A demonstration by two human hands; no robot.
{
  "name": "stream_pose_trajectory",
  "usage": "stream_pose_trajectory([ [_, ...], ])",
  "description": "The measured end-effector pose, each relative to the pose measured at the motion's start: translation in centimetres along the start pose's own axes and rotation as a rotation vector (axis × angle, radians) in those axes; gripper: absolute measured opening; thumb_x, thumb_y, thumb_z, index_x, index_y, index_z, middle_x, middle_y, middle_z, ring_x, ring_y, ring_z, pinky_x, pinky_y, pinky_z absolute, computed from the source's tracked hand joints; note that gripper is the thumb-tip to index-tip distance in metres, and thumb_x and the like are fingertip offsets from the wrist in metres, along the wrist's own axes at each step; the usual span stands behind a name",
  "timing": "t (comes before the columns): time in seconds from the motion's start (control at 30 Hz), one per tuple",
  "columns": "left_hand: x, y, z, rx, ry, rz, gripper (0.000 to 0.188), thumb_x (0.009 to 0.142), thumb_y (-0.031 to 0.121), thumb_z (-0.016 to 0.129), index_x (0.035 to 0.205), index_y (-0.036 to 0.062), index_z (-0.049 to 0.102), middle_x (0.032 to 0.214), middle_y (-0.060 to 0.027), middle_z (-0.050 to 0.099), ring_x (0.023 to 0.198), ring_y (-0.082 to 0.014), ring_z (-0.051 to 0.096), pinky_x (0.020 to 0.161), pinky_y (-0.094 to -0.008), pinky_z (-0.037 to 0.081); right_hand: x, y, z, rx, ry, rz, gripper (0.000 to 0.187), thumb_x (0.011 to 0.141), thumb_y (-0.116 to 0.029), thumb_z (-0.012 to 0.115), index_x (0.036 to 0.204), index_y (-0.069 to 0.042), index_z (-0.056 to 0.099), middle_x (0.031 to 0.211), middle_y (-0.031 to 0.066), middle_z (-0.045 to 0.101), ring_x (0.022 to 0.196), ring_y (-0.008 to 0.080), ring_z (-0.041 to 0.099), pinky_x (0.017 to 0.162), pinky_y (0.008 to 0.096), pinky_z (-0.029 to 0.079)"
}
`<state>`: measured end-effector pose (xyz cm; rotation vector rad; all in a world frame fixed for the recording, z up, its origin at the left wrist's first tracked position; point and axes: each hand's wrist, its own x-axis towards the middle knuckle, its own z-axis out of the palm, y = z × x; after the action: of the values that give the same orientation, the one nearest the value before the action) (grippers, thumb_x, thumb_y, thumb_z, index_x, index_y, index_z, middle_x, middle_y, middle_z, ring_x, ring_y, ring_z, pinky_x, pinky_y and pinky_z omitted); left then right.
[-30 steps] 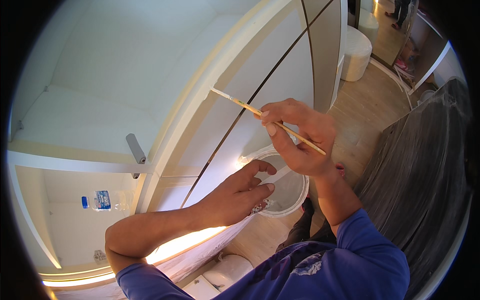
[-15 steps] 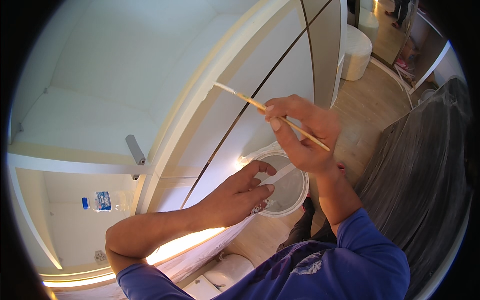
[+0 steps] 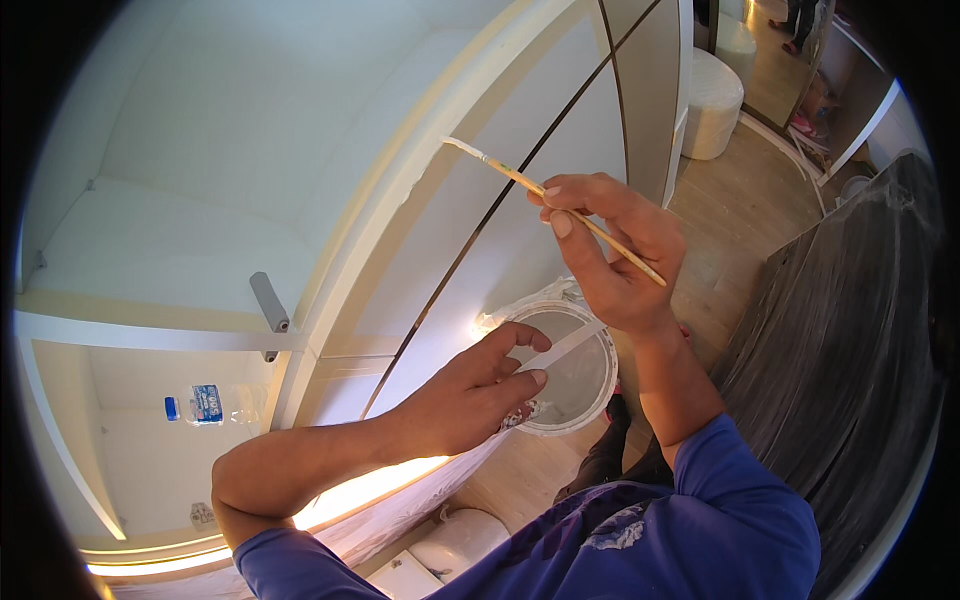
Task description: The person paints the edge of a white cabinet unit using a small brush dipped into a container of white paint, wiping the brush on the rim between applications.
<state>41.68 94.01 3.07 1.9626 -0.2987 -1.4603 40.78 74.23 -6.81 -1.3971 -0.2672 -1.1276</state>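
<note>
My right hand (image 3: 625, 250) pinches a thin paintbrush (image 3: 525, 182) with a pale wooden handle. Its white-coated bristles meet the edge of the curved white cabinet frame (image 3: 385, 195). My left hand (image 3: 475, 395) is curled in front of a round white bucket (image 3: 607, 385), thumb and index finger apart and the other fingers largely hidden. A pale strip (image 3: 575, 343) crosses the bucket's mouth close to those two fingertips. Something whitish and crumpled shows under the palm, too unclear to name.
Left, a clear bottle with a blue cap (image 3: 205, 404) lies in a cabinet compartment near a grey cylinder (image 3: 268, 300). Dark plastic sheeting (image 3: 840, 340) covers something bulky at right. A wrapped white stool (image 3: 712, 105) stands farther back; another person's legs (image 3: 798, 22) show at the top right.
My right hand has shifted slightly, carrying the brush tip up and to the right along the frame edge. My left hand stays almost where it was.
</note>
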Motion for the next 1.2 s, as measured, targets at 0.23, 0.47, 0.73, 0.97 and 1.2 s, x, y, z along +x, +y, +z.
stream_pose_trajectory([
  [0.23,0.1,-0.3,-0.2,0.008,-0.011,0.012,0.039,0.112,0.027,0.053,0.146,0.0091,0.044,0.099,-0.0082,0.072,0.086,-0.0108,0.060,0.070,-0.0295,0.044,-0.2,-0.7,0.4,0.045,-0.064,-0.018,0.023,0.087,0.011,0.070,0.107,0.000,0.076,0.097,0.0115,0.077,0.074,0.0135,0.067,0.064,0.0265,0.052],
  [0.47,0.2,-0.5,-0.1,0.003,-0.006,0.023,0.038,0.112,0.025,0.054,0.145,0.0093,0.044,0.099,-0.0084,0.072,0.085,-0.0108,0.059,0.070,-0.0296,0.045,-0.2,0.2,0.3,0.025,0.032,0.001,0.021,0.089,0.009,0.070,0.108,0.002,0.075,0.097,0.0111,0.077,0.076,0.0132,0.068,0.067,0.0263,0.054],
  [0.73,0.1,-0.3,-0.1,0.005,-0.007,0.015,0.038,0.112,0.025,0.053,0.145,0.0088,0.044,0.100,-0.0086,0.071,0.085,-0.0108,0.059,0.070,-0.0297,0.045,-0.6,-0.4,0.3,0.022,-0.061,0.001,0.021,0.090,0.009,0.070,0.109,0.002,0.075,0.098,0.0112,0.077,0.076,0.0130,0.068,0.068,0.0273,0.055],
  [0.97,0.3,-0.4,0.0,-0.008,-0.008,0.021,0.038,0.112,0.025,0.053,0.145,0.0080,0.044,0.100,-0.0087,0.071,0.086,-0.0109,0.059,0.071,-0.0299,0.045,-0.7,0.0,0.4,0.034,0.057,0.032,0.022,0.089,0.010,0.070,0.108,0.001,0.075,0.098,0.0122,0.078,0.078,0.0143,0.070,0.070,0.0271,0.055],
  [1.2,0.2,-0.5,-0.2,0.016,-0.013,0.025,0.038,0.111,0.025,0.053,0.144,0.0081,0.044,0.099,-0.0088,0.072,0.084,-0.0112,0.058,0.070,-0.0299,0.045,-0.7,-0.7,0.8,0.047,-0.056,0.006,0.023,0.088,0.010,0.070,0.108,0.002,0.075,0.099,0.0128,0.078,0.077,0.0151,0.070,0.069,0.0267,0.055],
])
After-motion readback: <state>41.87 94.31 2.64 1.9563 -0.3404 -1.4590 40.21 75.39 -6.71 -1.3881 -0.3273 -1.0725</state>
